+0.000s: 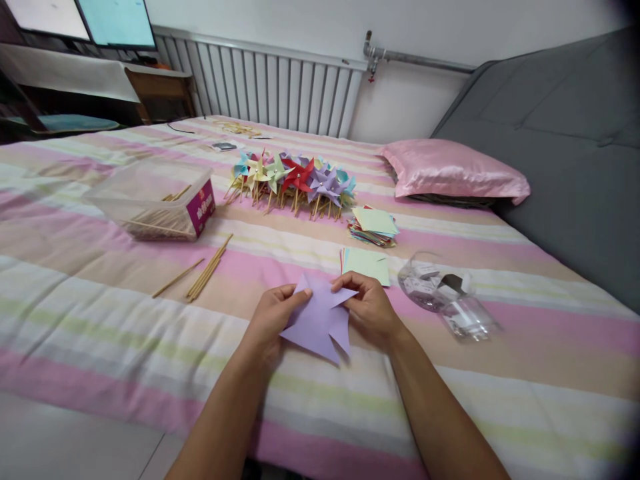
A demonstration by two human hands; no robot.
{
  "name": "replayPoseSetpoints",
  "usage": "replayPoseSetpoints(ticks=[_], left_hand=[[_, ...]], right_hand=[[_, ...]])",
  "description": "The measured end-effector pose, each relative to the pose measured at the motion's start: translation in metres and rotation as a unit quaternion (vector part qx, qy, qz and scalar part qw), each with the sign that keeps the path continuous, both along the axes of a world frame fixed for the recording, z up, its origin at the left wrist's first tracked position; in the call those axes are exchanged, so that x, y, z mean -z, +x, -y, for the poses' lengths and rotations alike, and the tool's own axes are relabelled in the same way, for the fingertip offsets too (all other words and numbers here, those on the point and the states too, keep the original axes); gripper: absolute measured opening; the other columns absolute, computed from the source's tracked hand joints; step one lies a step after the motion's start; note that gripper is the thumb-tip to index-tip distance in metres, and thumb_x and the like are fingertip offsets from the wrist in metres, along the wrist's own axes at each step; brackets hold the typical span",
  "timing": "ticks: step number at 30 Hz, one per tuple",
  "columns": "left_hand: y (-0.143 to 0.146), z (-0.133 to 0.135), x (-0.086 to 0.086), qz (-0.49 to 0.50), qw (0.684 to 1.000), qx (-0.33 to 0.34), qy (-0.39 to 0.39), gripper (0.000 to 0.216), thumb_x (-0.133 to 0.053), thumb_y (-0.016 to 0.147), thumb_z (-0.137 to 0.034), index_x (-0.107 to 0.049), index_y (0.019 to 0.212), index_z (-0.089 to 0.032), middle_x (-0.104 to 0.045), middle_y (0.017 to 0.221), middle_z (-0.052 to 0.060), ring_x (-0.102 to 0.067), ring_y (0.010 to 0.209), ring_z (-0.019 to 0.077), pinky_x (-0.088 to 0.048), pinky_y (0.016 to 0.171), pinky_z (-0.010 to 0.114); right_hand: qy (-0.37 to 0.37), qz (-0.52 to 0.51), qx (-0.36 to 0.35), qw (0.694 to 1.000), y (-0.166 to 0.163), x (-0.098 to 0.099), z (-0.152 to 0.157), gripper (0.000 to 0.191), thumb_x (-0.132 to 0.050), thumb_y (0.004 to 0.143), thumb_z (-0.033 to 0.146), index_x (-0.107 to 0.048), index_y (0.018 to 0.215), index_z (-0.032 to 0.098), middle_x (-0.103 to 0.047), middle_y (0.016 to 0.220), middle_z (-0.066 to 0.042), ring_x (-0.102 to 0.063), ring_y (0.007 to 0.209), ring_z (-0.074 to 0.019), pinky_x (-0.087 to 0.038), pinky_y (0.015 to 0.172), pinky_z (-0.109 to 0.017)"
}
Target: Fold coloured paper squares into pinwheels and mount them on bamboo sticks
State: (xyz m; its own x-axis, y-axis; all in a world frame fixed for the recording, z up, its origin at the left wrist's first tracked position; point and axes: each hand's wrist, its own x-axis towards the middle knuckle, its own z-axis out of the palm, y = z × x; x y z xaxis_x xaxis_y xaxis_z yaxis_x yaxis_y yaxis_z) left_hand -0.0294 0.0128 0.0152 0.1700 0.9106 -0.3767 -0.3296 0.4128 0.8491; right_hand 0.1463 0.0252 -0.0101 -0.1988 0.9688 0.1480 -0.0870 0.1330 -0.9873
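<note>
A purple paper square (pixel 319 319) with slits cut in from its corners is held up above the bed, between my two hands. My left hand (pixel 273 317) pinches its left side, thumb on top. With thumb and fingers, my right hand (pixel 369 305) grips a pointed flap at the upper right. Just beyond the paper lies a small pile of pale green cut squares (pixel 367 265). A taller stack of coloured paper squares (pixel 374 225) sits behind that. Several wooden sticks (pixel 207 272) rest on the bedspread to the left of my left hand.
Finished paper pinwheels (pixel 297 177) on sticks stand grouped farther back. A clear plastic box (pixel 150 200) at left holds more sticks. To the right are a round clear container (pixel 425 283) and an open clear box (pixel 467 320). A pink pillow (pixel 453 170) lies by the grey headboard (pixel 560 133).
</note>
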Motion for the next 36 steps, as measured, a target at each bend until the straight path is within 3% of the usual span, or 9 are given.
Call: replayPoseSetpoints(ticks=[3, 6, 10, 13, 17, 20, 23, 30, 36], left_hand=[[-0.009, -0.004, -0.006, 0.113, 0.992, -0.048, -0.032, 0.032, -0.069, 0.072, -0.038, -0.069, 0.085, -0.009, -0.069, 0.066, 0.007, -0.061, 0.054, 0.0144, -0.047, 0.052, 0.023], [-0.017, -0.007, -0.010, 0.227, 0.970, -0.075, -0.046, 0.050, -0.047, 0.085, -0.048, -0.067, 0.099, -0.004, -0.071, 0.083, 0.015, -0.068, 0.071, 0.0196, -0.054, 0.069, 0.029], [-0.015, -0.005, -0.011, 0.269, 0.958, -0.092, -0.035, 0.056, -0.046, 0.084, -0.054, -0.065, 0.096, -0.003, -0.069, 0.096, 0.021, -0.068, 0.090, 0.0270, -0.054, 0.081, 0.035], [-0.008, -0.003, -0.013, 0.251, 0.962, -0.097, -0.036, 0.049, -0.051, 0.084, -0.050, -0.065, 0.094, -0.005, -0.070, 0.089, 0.018, -0.069, 0.082, 0.0238, -0.056, 0.076, 0.032], [-0.005, -0.004, -0.015, 0.226, 0.966, -0.117, -0.032, 0.034, -0.053, 0.087, -0.038, -0.064, 0.101, -0.008, -0.071, 0.085, 0.012, -0.068, 0.073, 0.0187, -0.057, 0.065, 0.027], [-0.006, -0.006, -0.010, 0.216, 0.968, -0.124, -0.022, 0.018, -0.057, 0.085, -0.019, -0.065, 0.099, -0.010, -0.072, 0.089, 0.009, -0.068, 0.074, 0.0163, -0.057, 0.067, 0.026], [-0.005, -0.007, -0.003, 0.191, 0.972, -0.133, -0.014, 0.016, -0.058, 0.080, -0.004, -0.065, 0.093, -0.008, -0.072, 0.090, 0.009, -0.067, 0.074, 0.0137, -0.056, 0.069, 0.022], [-0.003, -0.003, -0.001, 0.155, 0.983, -0.097, -0.008, 0.015, -0.062, 0.075, -0.003, -0.066, 0.090, -0.006, -0.071, 0.081, 0.008, -0.064, 0.065, 0.0130, -0.054, 0.063, 0.023], [-0.004, 0.000, -0.003, 0.152, 0.987, -0.044, 0.015, 0.011, -0.070, 0.070, -0.011, -0.069, 0.081, -0.008, -0.071, 0.076, 0.006, -0.064, 0.064, 0.0128, -0.052, 0.062, 0.021]], right_hand=[[0.004, 0.011, 0.013, 1.000, 0.000, -0.001, -0.002, 0.011, -0.066, 0.067, 0.012, -0.067, 0.076, 0.019, -0.068, 0.081, -0.001, -0.063, 0.075, -0.0137, -0.049, 0.064, -0.022], [0.013, -0.004, 0.066, 0.998, 0.001, -0.002, -0.005, 0.013, -0.068, 0.064, 0.014, -0.068, 0.076, 0.018, -0.069, 0.077, -0.002, -0.065, 0.068, -0.0143, -0.051, 0.060, -0.024], [0.079, 0.037, 0.170, 0.982, 0.000, -0.001, -0.005, 0.011, -0.068, 0.068, 0.018, -0.070, 0.079, 0.018, -0.070, 0.069, -0.002, -0.065, 0.058, -0.0143, -0.051, 0.054, -0.025], [0.181, 0.142, 0.195, 0.953, -0.004, 0.002, 0.000, 0.012, -0.063, 0.076, 0.017, -0.074, 0.080, 0.021, -0.073, 0.072, -0.003, -0.065, 0.057, -0.0145, -0.051, 0.055, -0.026], [0.259, 0.212, 0.150, 0.930, -0.008, 0.006, 0.005, 0.019, -0.060, 0.080, 0.015, -0.076, 0.086, 0.023, -0.074, 0.072, -0.003, -0.066, 0.058, -0.0155, -0.051, 0.056, -0.027], [0.224, 0.171, 0.100, 0.954, -0.010, 0.006, 0.005, 0.021, -0.059, 0.081, 0.013, -0.076, 0.089, 0.024, -0.075, 0.075, -0.002, -0.068, 0.061, -0.0148, -0.053, 0.057, -0.026], [0.154, 0.111, 0.055, 0.980, -0.011, 0.004, 0.006, 0.019, -0.061, 0.081, 0.016, -0.075, 0.089, 0.025, -0.075, 0.077, -0.002, -0.068, 0.059, -0.0135, -0.055, 0.056, -0.024], [0.063, 0.047, 0.014, 0.997, -0.012, 0.002, 0.008, 0.010, -0.070, 0.076, 0.029, -0.075, 0.083, 0.023, -0.073, 0.075, -0.002, -0.066, 0.058, -0.0131, -0.055, 0.053, -0.024], [0.052, 0.056, 0.034, 0.996, -0.011, -0.006, 0.008, 0.019, -0.072, 0.074, 0.034, -0.066, 0.066, 0.018, -0.067, 0.062, -0.001, -0.063, 0.057, -0.0133, -0.050, 0.055, -0.024]])
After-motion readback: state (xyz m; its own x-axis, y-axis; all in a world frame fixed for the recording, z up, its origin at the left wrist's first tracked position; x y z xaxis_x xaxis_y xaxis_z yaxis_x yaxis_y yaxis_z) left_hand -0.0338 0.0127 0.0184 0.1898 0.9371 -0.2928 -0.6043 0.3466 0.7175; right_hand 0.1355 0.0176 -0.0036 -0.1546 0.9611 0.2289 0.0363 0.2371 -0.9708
